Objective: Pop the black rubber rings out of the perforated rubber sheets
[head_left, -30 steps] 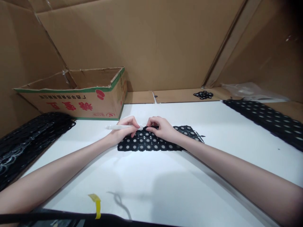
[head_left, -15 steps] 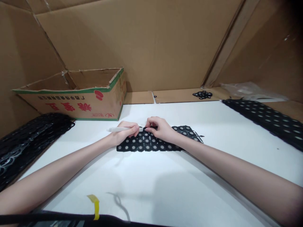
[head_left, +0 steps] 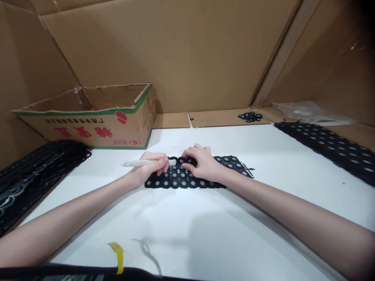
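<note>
The person's left hand [head_left: 150,166] grasped a slim white pen-shaped tool [head_left: 131,163], its fingers closed around the barrel and its front end over the far edge of a black perforated sheet [head_left: 183,175]. That sheet, made up of rows of rings with pale centres, lay flat on the white desk [head_left: 175,222], in the middle of the view. The right hand [head_left: 203,162] rested over the same sheet with thumb and index finger curved and parted, rings showing in the gap, so those fingers were loose rather than clenched. At the back left stood an open carton [head_left: 84,127] trimmed in green, its print upside down: large red characters appeared to read 糖蜜豆, and a smaller black line appeared to begin with 广西 and end in 有限公司. Red print by a small emblem low on its front was too small to read. A heap of black ring-patterned pieces [head_left: 43,166] lay before the carton. Another black sheet [head_left: 325,148] lay at the right, near a clear plastic bag [head_left: 313,111] and a small cluster of black rings [head_left: 250,116]. Marks on a yellow tape strip [head_left: 119,257] in the foreground were illegible.
</note>
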`<move>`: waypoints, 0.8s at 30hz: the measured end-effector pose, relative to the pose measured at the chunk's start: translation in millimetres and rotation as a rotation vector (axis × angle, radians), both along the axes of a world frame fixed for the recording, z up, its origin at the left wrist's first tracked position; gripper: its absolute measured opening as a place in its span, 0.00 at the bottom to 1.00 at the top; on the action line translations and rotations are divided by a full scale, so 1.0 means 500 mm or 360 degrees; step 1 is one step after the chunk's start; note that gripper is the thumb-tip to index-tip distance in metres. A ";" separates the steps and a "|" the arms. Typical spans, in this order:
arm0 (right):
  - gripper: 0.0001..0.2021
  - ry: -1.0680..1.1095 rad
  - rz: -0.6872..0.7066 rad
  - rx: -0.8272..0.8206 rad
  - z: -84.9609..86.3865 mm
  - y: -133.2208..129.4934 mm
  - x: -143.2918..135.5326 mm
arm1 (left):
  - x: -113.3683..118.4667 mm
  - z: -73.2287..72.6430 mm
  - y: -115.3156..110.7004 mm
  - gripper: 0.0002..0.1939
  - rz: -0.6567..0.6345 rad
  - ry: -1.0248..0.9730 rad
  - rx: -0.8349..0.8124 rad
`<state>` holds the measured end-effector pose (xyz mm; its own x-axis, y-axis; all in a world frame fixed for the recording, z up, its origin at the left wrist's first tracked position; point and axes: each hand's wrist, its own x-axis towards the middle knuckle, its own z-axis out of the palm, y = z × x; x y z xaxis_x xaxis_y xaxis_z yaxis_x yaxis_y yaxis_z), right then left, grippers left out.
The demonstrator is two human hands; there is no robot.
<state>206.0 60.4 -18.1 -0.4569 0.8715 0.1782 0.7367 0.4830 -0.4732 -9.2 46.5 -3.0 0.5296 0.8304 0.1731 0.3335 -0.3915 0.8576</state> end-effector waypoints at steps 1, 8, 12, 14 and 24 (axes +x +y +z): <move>0.03 -0.0008 0.0005 -0.0008 0.000 -0.002 0.000 | 0.002 0.000 -0.005 0.22 -0.0033 0.0015 -0.0020; 0.04 -0.0014 -0.0016 -0.0061 -0.005 -0.006 -0.005 | 0.011 -0.002 -0.013 0.22 -0.0073 0.0079 -0.0054; 0.04 0.0021 -0.0015 -0.0055 -0.005 -0.010 -0.007 | 0.011 0.000 -0.015 0.21 -0.0076 0.0099 -0.0034; 0.04 0.0035 -0.0015 -0.0046 -0.003 -0.011 -0.007 | 0.011 0.001 -0.016 0.22 -0.0078 0.0109 -0.0024; 0.05 0.0050 -0.0012 -0.0020 -0.006 -0.010 -0.008 | 0.018 0.003 -0.011 0.23 -0.0063 0.0093 -0.0243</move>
